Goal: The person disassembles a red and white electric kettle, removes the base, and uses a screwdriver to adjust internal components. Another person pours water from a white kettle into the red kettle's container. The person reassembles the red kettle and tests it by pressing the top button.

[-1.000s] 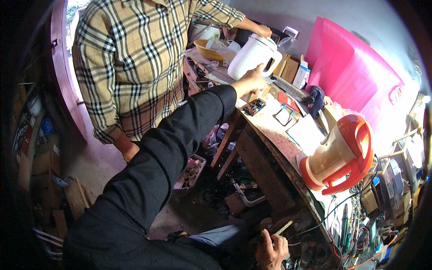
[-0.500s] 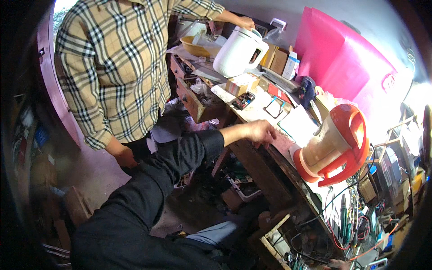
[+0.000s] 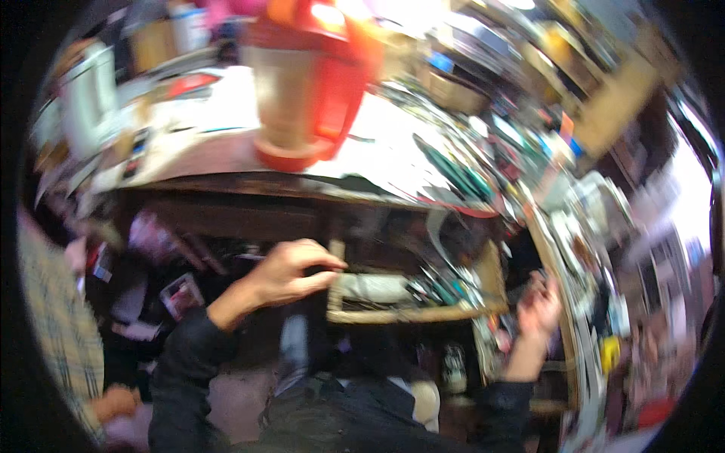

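Note:
My left hand (image 3: 291, 275) hovers at the left edge of an open wooden drawer (image 3: 423, 315), thumb and fingers apart, with nothing seen between them. Inside the drawer lie a pale cylindrical thing (image 3: 374, 288) and several small tools (image 3: 445, 289). To the drawer's right, my right hand (image 3: 538, 306) is raised with its fingers up, blurred by motion; whether it holds anything does not show. On the bench above the drawer stands a red and cream jug-shaped appliance (image 3: 291, 98) with a handle, apart from both hands.
The bench top (image 3: 219, 151) carries green-handled tools (image 3: 457, 170) and wires at the right. A white jug (image 3: 87, 98) is at the far left. Another person's plaid shirt (image 3: 57, 317) and hand (image 3: 117, 402) show at lower left. Cluttered boxes (image 3: 457, 90) stand behind.
The view has swung right, toward the drawer and tools. My left hand has come back from over the bench edge to the drawer. My right hand now shows fully.

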A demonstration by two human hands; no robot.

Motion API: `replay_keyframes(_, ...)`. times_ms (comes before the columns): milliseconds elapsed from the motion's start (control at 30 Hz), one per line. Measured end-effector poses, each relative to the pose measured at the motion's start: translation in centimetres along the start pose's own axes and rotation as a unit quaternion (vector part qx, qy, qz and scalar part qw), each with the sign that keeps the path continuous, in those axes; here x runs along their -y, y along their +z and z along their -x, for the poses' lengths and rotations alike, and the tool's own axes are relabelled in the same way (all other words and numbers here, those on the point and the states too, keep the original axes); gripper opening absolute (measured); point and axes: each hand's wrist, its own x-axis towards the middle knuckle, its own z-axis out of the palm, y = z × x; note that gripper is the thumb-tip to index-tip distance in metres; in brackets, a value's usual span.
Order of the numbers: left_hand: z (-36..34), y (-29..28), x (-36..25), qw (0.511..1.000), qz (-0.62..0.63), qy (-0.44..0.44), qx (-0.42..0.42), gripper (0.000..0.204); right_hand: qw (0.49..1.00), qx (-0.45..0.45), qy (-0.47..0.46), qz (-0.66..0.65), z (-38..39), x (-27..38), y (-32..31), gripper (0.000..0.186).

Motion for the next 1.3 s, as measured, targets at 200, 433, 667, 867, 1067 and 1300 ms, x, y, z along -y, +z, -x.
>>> replay_keyframes(200,-2.1,6.5,-0.5,0.996,-0.044,0.064,0.042,0.02,0.996,-0.075,0.044,-0.016,-3.9,-3.7,-7.5,0.018)
replay_keyframes(433,-3.3,10.0,-2.0,0.98,-0.146,0.072,0.118,0.041,0.985,-0.1,0.047,0.135,-8.0,-7.1,-13.0,0.016)
replay_keyframes(667,-1.9,13.9,-5.4,0.934,-0.35,0.002,0.073,0.035,0.974,-0.078,0.031,0.209,-9.0,-10.6,-13.4,0.024)
replay_keyframes(867,-1.6,14.1,-4.5,0.936,-0.351,0.016,0.025,0.044,0.995,-0.038,0.049,0.075,-5.7,-10.2,-10.3,0.028)
replay_keyframes(1067,-4.2,12.4,-2.6,0.933,-0.36,0.026,-0.01,0.049,0.987,-0.096,0.023,0.13,-8.7,-10.3,-8.1,0.03)
replay_keyframes(1300,-8.5,10.9,3.0,0.907,-0.42,0.033,-0.031,0.052,0.988,-0.085,0.014,-0.128,-12.2,-13.1,-6.7,0.028)
